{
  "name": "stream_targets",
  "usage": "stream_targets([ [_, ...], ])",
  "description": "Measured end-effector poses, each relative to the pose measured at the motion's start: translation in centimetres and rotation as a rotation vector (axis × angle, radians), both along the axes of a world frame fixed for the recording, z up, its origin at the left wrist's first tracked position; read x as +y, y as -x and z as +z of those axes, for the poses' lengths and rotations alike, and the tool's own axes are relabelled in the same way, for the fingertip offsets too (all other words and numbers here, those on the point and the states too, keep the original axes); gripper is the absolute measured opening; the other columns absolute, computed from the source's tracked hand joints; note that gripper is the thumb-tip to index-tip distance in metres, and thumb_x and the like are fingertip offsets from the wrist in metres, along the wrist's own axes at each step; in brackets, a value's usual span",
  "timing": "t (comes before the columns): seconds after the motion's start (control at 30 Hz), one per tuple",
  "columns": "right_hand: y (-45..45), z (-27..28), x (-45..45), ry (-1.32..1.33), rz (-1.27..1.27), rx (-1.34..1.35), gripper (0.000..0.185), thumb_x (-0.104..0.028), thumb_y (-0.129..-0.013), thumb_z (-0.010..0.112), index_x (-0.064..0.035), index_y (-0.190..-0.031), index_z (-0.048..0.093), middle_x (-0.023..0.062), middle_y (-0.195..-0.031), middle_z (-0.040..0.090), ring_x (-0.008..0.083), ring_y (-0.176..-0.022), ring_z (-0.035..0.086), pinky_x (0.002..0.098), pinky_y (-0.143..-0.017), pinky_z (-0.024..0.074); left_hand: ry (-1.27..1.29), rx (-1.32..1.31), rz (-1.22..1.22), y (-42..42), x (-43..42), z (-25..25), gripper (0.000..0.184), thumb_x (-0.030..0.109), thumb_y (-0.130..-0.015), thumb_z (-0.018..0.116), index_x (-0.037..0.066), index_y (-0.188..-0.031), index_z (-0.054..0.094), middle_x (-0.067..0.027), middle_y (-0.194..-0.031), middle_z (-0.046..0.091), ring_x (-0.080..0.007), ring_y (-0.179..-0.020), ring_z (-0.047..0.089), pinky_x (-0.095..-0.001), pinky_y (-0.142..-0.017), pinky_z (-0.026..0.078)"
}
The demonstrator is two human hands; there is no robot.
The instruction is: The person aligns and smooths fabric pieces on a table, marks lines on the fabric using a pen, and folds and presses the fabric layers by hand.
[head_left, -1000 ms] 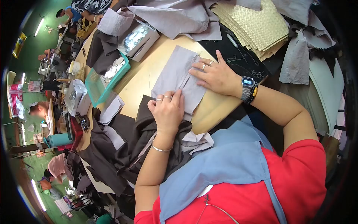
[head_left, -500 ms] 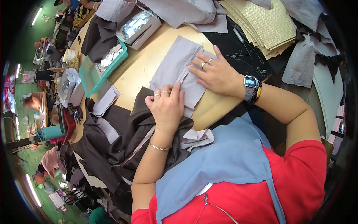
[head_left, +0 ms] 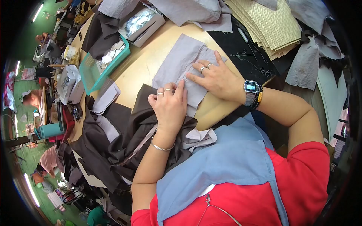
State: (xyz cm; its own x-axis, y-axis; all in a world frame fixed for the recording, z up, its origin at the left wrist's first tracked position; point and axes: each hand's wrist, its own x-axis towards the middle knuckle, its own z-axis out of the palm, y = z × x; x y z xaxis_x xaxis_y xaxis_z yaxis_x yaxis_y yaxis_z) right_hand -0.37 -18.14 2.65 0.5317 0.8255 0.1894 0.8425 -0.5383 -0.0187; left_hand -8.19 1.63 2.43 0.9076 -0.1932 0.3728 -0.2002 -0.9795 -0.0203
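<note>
Grey cloth (head_left: 175, 60) lying on the pale table (head_left: 145, 62), left hand (head_left: 170, 109) bending its fingers onto the cloth, any pinch unclear, right hand (head_left: 221, 81) resting atop it, fingers spreading.

I read cloth (head_left: 175, 56) as lilac-grey | bundle (head_left: 122, 145) dark brown | tray (head_left: 109, 69) teal | mats (head_left: 275, 26) pale yellow, woven zigzag | apron (head_left: 215, 162) dusty blue | shirt (head_left: 241, 207) red

Near the left edge of the table (head_left: 137, 69), we see a teal basket (head_left: 103, 77) containing white pieces (head_left: 111, 55). Beside it, toward the far edge, there is an open box (head_left: 148, 35) of shiny pieces (head_left: 139, 22). Toward the right edge, we find a black surface (head_left: 228, 43) with a pen-like tool (head_left: 243, 35), loose threads (head_left: 242, 56) and woven sheets (head_left: 271, 26).
</note>
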Motion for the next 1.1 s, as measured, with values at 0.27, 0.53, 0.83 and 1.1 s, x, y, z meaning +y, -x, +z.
stream_targets([
  [0.27,0.8,0.6,1.2,0.071,-0.015,0.041,0.041,-0.02,-0.096,0.046,-0.008,-0.135,0.053,0.0176,-0.134,0.054,0.031,-0.129,0.051,0.0721,-0.104,0.0307,0.011,0.079,0.016,1.3,0.1,1.7,0.026,0.03,-0.086,0.07,0.017,-0.108,0.072,0.0008,-0.1,0.067,-0.0175,-0.087,0.059,-0.0396,-0.08,0.033],
  [0.53,1.4,0.8,2.0,0.1,-0.003,0.093,0.042,-0.018,-0.096,0.047,-0.0108,-0.138,0.052,0.0172,-0.133,0.055,0.031,-0.128,0.052,0.0719,-0.104,0.0307,0.004,0.143,0.061,3.3,1.1,2.7,0.026,0.034,-0.086,0.07,0.016,-0.104,0.074,0.0024,-0.1,0.068,-0.0162,-0.091,0.059,-0.0396,-0.084,0.032],
  [0.83,2.1,0.5,2.8,0.142,0.028,0.029,0.047,-0.021,-0.095,0.048,-0.0204,-0.142,0.048,0.0162,-0.133,0.053,0.0318,-0.127,0.05,0.0708,-0.105,0.03,0.012,0.151,0.042,4.4,1.7,3.2,0.026,0.034,-0.086,0.071,0.017,-0.106,0.073,0.0038,-0.102,0.068,-0.0151,-0.093,0.059,-0.0389,-0.084,0.032],
  [1.1,2.4,0.7,2.1,0.083,-0.049,0.149,0.048,-0.021,-0.094,0.052,-0.0165,-0.142,0.048,0.0174,-0.141,0.051,0.0318,-0.132,0.049,0.0746,-0.103,0.0275,-0.027,0.134,0.049,4.6,1.8,2.6,0.031,0.036,-0.087,0.069,0.018,-0.112,0.07,0.0042,-0.103,0.067,-0.0153,-0.095,0.058,-0.0391,-0.085,0.032],
])
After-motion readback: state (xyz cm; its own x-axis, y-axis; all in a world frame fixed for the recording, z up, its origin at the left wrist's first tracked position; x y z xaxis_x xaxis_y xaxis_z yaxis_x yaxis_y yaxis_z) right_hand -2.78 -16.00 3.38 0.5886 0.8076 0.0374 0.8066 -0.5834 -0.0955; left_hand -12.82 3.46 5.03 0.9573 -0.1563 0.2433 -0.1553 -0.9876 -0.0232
